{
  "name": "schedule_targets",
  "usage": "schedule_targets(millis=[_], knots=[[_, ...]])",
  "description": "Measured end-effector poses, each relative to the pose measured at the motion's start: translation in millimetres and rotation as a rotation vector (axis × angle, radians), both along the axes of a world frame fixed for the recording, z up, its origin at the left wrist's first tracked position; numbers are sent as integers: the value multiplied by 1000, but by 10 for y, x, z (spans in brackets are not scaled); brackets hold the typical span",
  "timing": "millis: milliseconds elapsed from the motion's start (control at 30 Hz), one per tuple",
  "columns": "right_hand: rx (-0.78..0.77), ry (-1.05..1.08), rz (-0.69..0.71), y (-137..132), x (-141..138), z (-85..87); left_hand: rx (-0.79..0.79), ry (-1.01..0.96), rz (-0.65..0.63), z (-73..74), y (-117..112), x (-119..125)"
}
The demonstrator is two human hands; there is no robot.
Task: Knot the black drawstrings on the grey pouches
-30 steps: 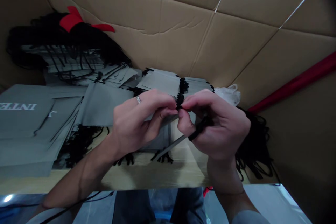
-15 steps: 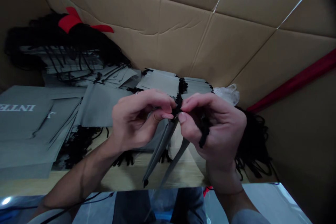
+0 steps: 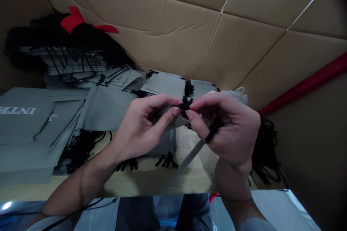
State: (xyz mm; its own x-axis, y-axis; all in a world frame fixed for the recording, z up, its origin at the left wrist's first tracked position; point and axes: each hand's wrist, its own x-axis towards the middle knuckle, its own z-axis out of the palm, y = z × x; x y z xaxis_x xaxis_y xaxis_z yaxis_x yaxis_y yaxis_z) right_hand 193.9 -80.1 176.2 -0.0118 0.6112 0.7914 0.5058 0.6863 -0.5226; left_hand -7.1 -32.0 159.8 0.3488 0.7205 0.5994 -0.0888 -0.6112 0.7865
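Note:
My left hand [image 3: 146, 124] and my right hand [image 3: 227, 130] meet in the middle of the view. Thumb and forefinger of each pinch a short black cord [image 3: 185, 105], which looks crossed or knotted between them. More black cord [image 3: 214, 130] lies against the right palm by the thumb. From below the right hand a long narrow grey strip [image 3: 191, 155] slants down; its kind I cannot make out. Grey fabric behind the fingers is mostly hidden. A flat grey pouch [image 3: 107, 108] with a black cord tuft lies left of my hands.
Grey printed pouches [image 3: 24, 130] cover the left of the wooden table [image 3: 141, 182]. A pile of black cords [image 3: 32, 48] with a red band [image 3: 72, 23] sits back left. Stacked grey pouches [image 3: 165, 83] line the cardboard wall [image 3: 130, 11]. Black cords [image 3: 267, 155] lie right, near clear plastic [image 3: 240, 94].
The grey pouch that hung edge-on below my fingers no longer hangs there. The black cord between my fingertips has turned from upright to crosswise, and my right hand has shifted slightly right.

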Motion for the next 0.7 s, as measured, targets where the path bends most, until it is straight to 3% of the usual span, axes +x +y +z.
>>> schedule_targets(millis=[267, 700], knots=[[-112, -3, 246, 57, 204, 28, 154, 162, 42, 27, -9, -85], [-93, -59, 147, -3, 196, 81, 448, 297, 192, 10, 25, -144]])
